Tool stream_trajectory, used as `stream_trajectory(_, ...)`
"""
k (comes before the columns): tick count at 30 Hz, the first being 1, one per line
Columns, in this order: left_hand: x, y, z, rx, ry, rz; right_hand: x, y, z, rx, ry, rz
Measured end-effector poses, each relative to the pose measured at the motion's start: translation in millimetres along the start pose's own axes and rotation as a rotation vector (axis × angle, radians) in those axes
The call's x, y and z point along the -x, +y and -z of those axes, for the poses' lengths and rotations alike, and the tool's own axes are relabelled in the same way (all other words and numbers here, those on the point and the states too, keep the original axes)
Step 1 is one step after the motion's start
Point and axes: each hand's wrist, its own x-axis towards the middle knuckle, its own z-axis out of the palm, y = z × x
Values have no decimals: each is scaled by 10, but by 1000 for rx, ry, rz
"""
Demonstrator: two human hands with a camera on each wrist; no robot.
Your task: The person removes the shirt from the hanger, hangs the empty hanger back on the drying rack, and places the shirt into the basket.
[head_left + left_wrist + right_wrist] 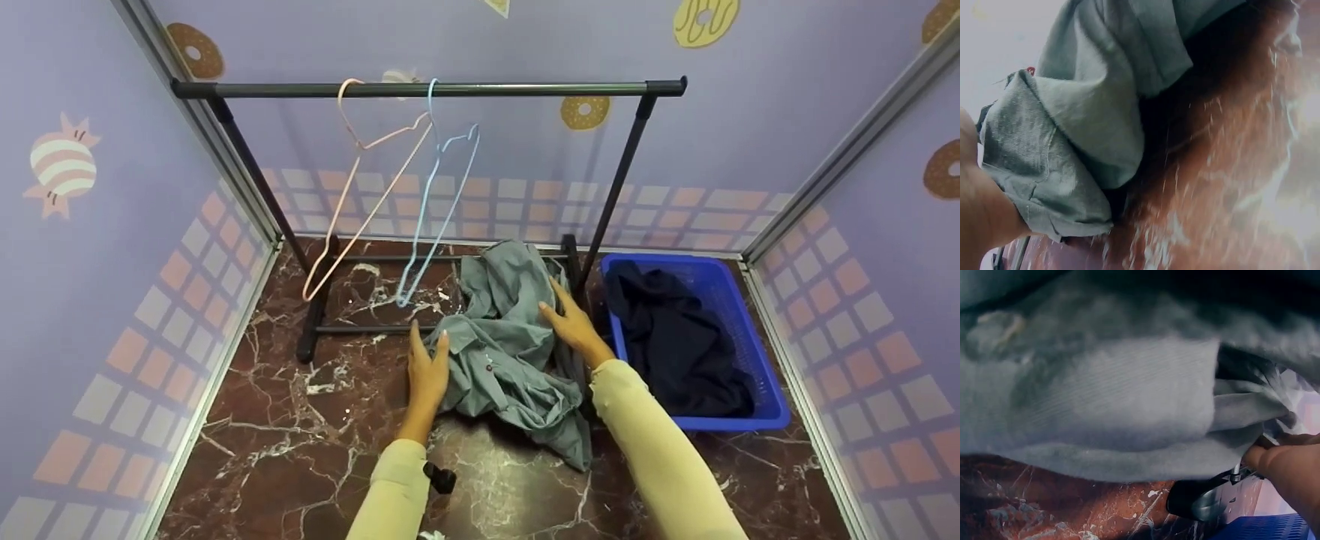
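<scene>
A crumpled grey-green shirt [510, 352] with a small red button is bunched between my two hands, in front of a black clothes rack. My left hand [427, 375] touches its left side, the visible finger and thumb straight and spread. At the shirt's right edge, my right hand [576, 326] has its thumb and finger extended against the cloth; the other fingers are hidden. Folds of the shirt [1089, 95] fall above the floor beside my left hand in the left wrist view. Cloth fills most of the right wrist view, with my right hand [1289, 464] at its right side.
The black rack [517, 90] stands by the back wall. A pink hanger [349, 202] and a blue hanger [427, 217] hang from its bar. To the right, a blue basket [772, 409] holds dark navy cloth [675, 345]. Patterned walls rise around the marbled floor [277, 450].
</scene>
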Motion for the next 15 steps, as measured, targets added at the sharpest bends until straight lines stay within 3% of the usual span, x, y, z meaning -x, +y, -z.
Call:
stream_trajectory(7, -2, 101, -194, 84, -20, -67, 36, -26, -61, -50, -31, 41)
stream_trajectory(15, -63, 160, -418, 128, -62, -79, 152, -111, -199, -223, -102, 43)
